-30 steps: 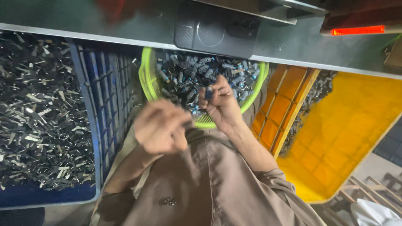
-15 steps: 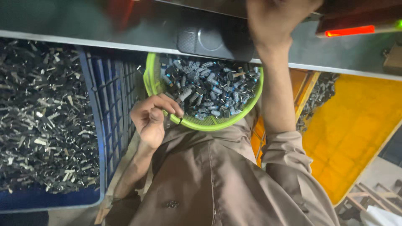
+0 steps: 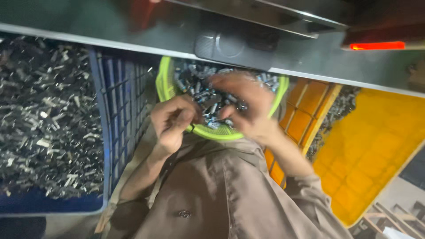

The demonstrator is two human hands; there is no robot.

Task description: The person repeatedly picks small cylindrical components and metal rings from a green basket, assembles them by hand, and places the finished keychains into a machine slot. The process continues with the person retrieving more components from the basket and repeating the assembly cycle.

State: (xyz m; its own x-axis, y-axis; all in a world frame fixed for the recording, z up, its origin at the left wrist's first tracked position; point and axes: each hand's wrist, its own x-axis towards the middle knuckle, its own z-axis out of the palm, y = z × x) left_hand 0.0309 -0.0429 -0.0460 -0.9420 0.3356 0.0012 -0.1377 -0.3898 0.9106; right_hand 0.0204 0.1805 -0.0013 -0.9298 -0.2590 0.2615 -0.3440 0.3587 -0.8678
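Observation:
A lime-green round basket rests on my lap, filled with several small dark metal parts. My left hand is curled at the basket's near left rim, fingers closed on the edge. My right hand is blurred and hangs over the middle of the basket, fingertips down among the parts. Whether it holds a part is hidden by the blur. My brown shirt fills the lower middle.
A blue crate heaped with silvery metal pieces stands at the left. At the right are an orange crate and a yellow crate. A grey machine ledge with a red light runs across the top.
My right hand came down from the machine ledge above and is now over the parts in the basket. My left hand stayed at the basket's left rim.

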